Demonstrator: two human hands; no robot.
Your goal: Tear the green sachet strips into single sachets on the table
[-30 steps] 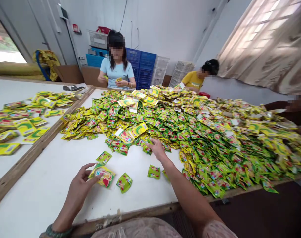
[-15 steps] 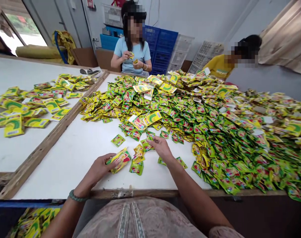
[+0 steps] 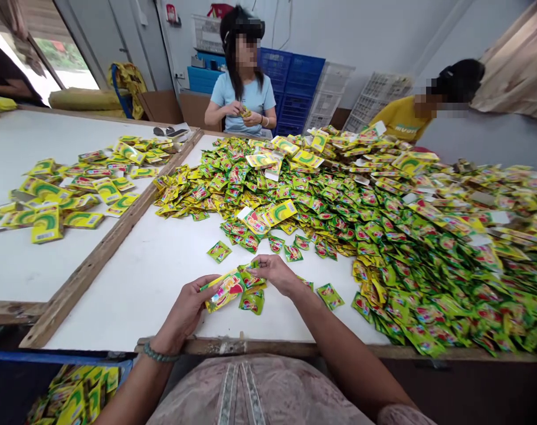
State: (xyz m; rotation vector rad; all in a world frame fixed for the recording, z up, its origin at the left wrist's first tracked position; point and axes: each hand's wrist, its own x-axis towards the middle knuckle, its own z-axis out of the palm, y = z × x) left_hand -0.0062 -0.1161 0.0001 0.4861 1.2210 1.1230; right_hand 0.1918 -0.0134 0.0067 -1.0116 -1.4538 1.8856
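My left hand (image 3: 200, 300) is wrapped round a small yellow and green box (image 3: 226, 291) with fruit pictures, held just above the white table. At the box's right end, my right hand (image 3: 275, 273) pinches a green sachet (image 3: 252, 267). Whether the sachet's tip is inside the box I cannot tell. Under and beside the box lie a few more sachets (image 3: 252, 301), partly hidden by it. Loose green sachets (image 3: 329, 296) rest right of my right forearm, and another single sachet (image 3: 219, 251) lies beyond the box.
A big heap of green and yellow sachets (image 3: 383, 248) covers the right side, with flat boxes (image 3: 308, 158) on top. Left of a wooden strip (image 3: 113, 251) lie filled-looking yellow boxes (image 3: 47, 223). A person in light blue (image 3: 244, 97) and one in yellow (image 3: 403, 121) work across the table.
My right hand has brought a green sachet left and towards me, up to the box's end. The box in my left hand has shifted slightly right. The view has shifted a little.
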